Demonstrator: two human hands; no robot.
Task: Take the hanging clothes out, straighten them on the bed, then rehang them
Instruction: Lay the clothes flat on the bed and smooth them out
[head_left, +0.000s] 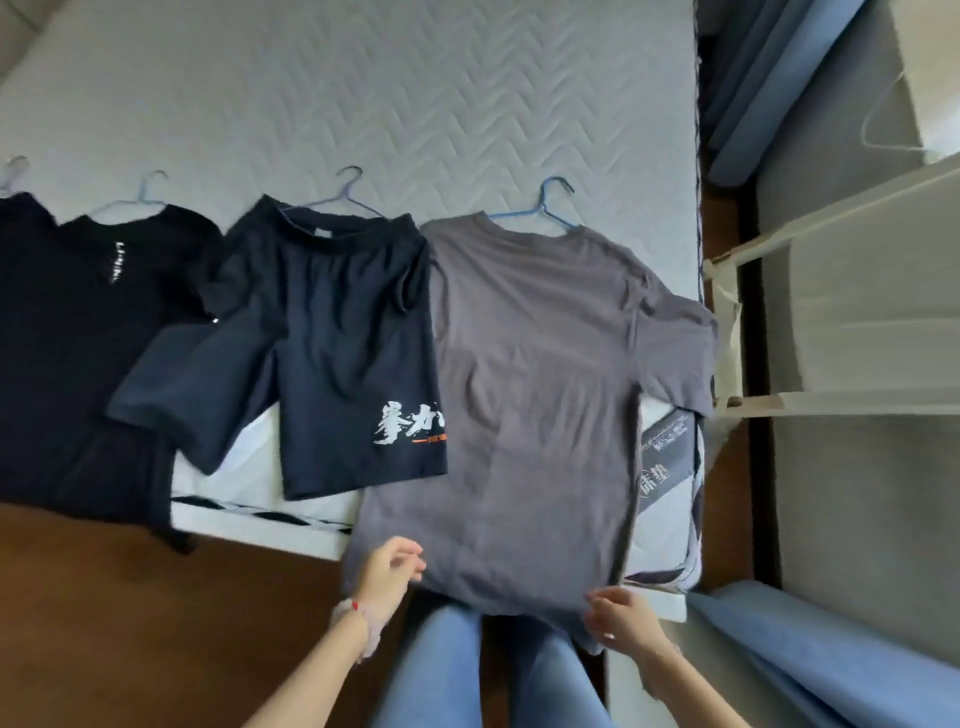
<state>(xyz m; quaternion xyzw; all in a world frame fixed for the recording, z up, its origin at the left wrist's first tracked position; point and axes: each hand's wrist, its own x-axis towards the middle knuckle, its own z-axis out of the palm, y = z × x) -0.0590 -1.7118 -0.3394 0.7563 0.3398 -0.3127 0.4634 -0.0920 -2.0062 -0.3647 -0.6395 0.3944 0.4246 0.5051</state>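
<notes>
Grey T-shirt (530, 389) is being kept flat on the bed (415, 104), on its blue hanger (545, 208), collar at the far end from the grip. Head view: the hem is being pinched at both lower corners, left hand (387, 571) on one corner, right hand (626, 618) on the other. Fingers are curled narrow on the cloth. Between the two pinches the hem is being held off the mattress edge, over the knees.

Risks, judged:
- A hard pull toward the body is likely to drag the collar off the hanger.
- An uneven pull would skew the body, and the creases above the grip would stay.
- Navy shorts (332, 364), just beyond the left pinch, are being overlapped by the shirt's side, so a tug could shift them.
- The sleeve up from the right pinch is being left over the bed's side and could pull the shirt off.
</notes>
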